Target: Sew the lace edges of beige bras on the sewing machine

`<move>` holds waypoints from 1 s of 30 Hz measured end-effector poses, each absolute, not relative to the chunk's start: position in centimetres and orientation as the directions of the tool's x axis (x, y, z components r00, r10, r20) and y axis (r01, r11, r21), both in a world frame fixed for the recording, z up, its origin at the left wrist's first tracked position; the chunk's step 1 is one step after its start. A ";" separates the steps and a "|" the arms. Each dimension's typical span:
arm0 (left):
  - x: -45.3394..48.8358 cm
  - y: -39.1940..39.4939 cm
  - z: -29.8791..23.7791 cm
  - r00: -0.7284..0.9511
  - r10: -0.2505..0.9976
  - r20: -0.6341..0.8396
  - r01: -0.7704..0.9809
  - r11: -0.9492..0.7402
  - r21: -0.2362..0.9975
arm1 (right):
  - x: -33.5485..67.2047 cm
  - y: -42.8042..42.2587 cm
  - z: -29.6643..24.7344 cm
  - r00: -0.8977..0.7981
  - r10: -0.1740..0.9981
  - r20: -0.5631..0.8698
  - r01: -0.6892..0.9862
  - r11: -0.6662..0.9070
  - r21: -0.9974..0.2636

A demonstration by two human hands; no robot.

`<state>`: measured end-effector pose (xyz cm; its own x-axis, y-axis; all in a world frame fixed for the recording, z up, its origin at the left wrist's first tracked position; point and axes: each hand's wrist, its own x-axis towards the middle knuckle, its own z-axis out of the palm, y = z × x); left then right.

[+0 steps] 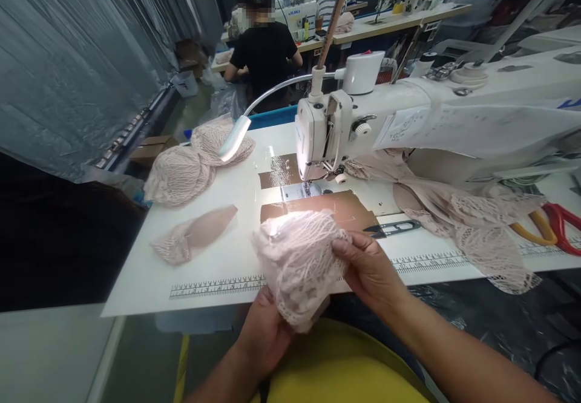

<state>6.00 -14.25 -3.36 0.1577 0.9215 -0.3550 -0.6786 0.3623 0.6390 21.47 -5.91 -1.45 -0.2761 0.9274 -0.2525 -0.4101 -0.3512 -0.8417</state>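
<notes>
A bunched piece of pale pink lace fabric (299, 258) is held up over the table's front edge. My left hand (267, 324) grips it from below, fingers closed under the fabric. My right hand (367, 267) pinches its right side with thumb and fingers. Just beyond it stands the white sewing machine (336, 118), its needle area lit over a brown plate (318, 206). A thread snip (393, 227) lies to the right of the fabric.
A stack of pink lace pieces (190, 164) and a single flat piece (195, 233) lie on the white table (213, 264) at left. More lace (472, 221) and red and yellow scissors (551, 224) sit at right. Another person (263, 52) works at a machine behind.
</notes>
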 end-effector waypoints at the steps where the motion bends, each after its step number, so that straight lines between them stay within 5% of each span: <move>1: 5.3 -14.7 -3.4 0.235 0.924 -0.301 -0.618 0.381 0.688 | 22.0 -5.6 -1.2 -0.248 0.936 -0.250 -0.420 -0.337 -0.843; 4: 2.4 -15.8 -2.6 0.439 0.887 -0.143 -0.287 0.289 0.913 | 23.1 -5.0 -0.4 -0.334 0.906 -0.258 -0.335 -0.370 -0.867; 6: 0.6 -15.9 -1.2 0.328 0.943 -0.048 -0.092 0.082 0.992 | 23.2 -5.1 -0.1 -0.496 0.831 -0.251 -0.198 -0.390 -0.899; 9: -0.6 -15.2 0.9 0.116 0.993 0.030 0.208 -0.054 0.977 | 22.5 -5.9 0.0 -0.708 0.684 -0.176 -0.060 -0.307 -0.950; 11: -0.4 -14.4 1.7 0.122 0.992 -0.027 0.352 -0.017 0.936 | 22.0 -6.4 0.0 -0.772 0.624 -0.121 -0.045 -0.244 -0.969; 19: 1.2 -13.4 0.3 0.303 0.946 -0.112 0.323 0.008 0.946 | 21.4 -6.8 -0.2 -0.662 0.745 0.083 0.034 0.141 -0.989; 30: 0.8 -12.4 0.7 0.255 0.964 -0.080 0.439 -0.042 0.897 | 20.4 -7.0 -1.1 -0.629 0.778 0.000 0.162 0.131 -0.978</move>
